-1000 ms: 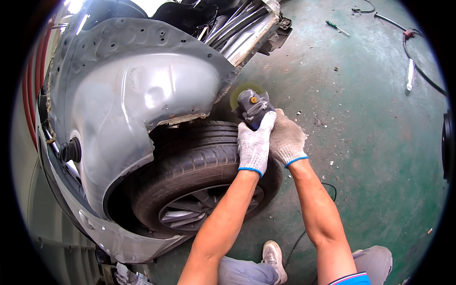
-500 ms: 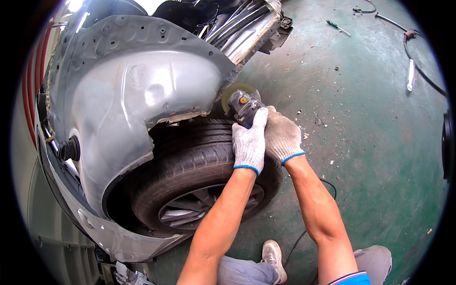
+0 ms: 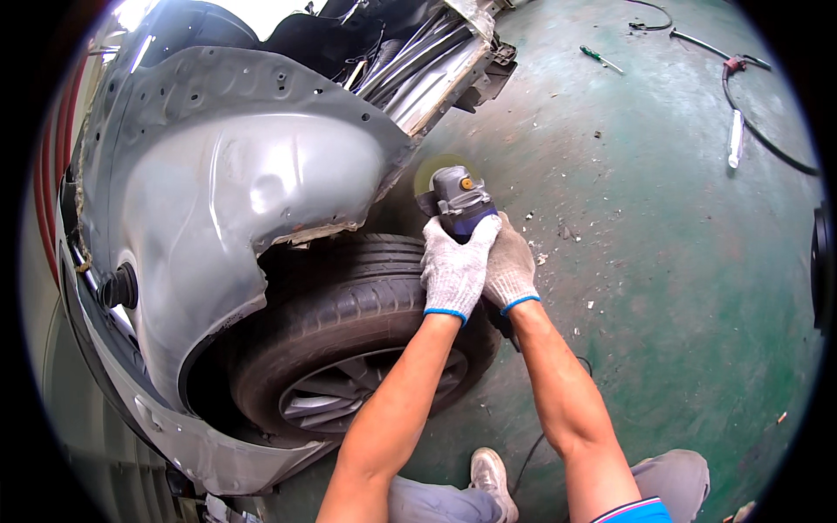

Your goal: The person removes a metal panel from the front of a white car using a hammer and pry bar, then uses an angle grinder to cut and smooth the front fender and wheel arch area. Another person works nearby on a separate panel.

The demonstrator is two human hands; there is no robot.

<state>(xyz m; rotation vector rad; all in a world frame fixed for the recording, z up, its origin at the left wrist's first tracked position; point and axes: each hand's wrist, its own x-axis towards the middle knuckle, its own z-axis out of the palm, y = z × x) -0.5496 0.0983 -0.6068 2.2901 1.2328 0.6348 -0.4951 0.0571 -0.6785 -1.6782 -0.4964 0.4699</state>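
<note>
An angle grinder [image 3: 462,193] with a blurred, seemingly spinning disc [image 3: 446,163] is held out over the floor, just past the front of the tyre [image 3: 323,318]. My left hand [image 3: 455,263], in a white knit glove with a blue cuff, is closed around the grinder's body. My right hand [image 3: 510,266], in a dirtier matching glove, grips it from the right side; its fingers are partly hidden. Left of the disc stands a grey car wheel-housing panel [image 3: 261,166] with a ragged cut edge [image 3: 314,234]. The disc appears apart from that metal.
Bundled bare body parts [image 3: 427,61] jut out at the top. On the green floor lie a screwdriver [image 3: 602,58], a hose [image 3: 754,126] and scattered debris [image 3: 567,231]. The grinder's cord [image 3: 534,449] trails near my shoe [image 3: 490,479]. A dark round object [image 3: 821,266] sits at the far right.
The grinder has turned more upright and moved away from the cut panel edge, with both hands still on it. The whole view has shifted slightly.
</note>
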